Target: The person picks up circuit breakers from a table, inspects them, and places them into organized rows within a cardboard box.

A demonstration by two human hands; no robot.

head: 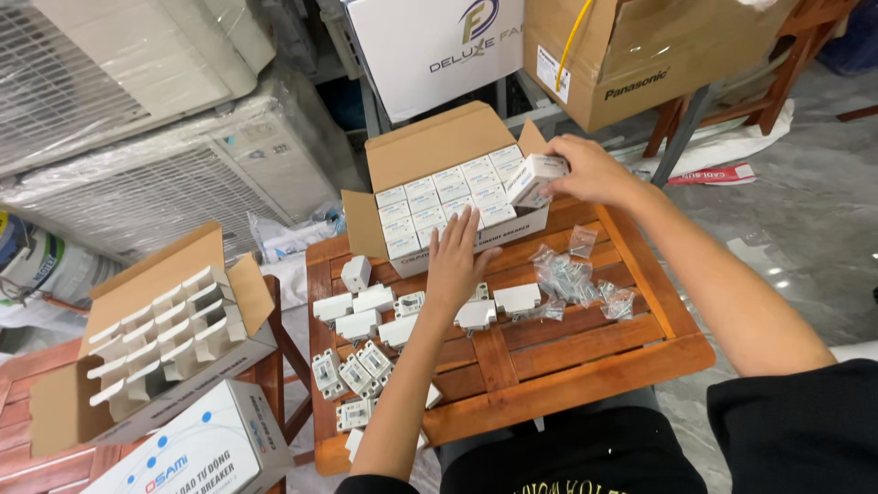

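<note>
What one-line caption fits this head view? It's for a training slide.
Right hand lifts a small white box from the open carton while left hand steadies it on the wooden table.

- small white box (535, 178): a little white carton with faint grey print, pinched between the right fingers (560, 167) at its far end and tilted, its near end dipping toward the rows below.
- open cardboard carton (430, 151): brown flaps spread wide, white front wall, packed with neat rows of identical small white boxes (one gap shows just under the right fingers). The left fingers (462, 224) lie flat across its front edge, tips touching the nearest row.
- white breakers (355, 322): loose and unboxed, scattered on the slatted wooden table (585, 352) just left of and beneath the left fingers.
</note>
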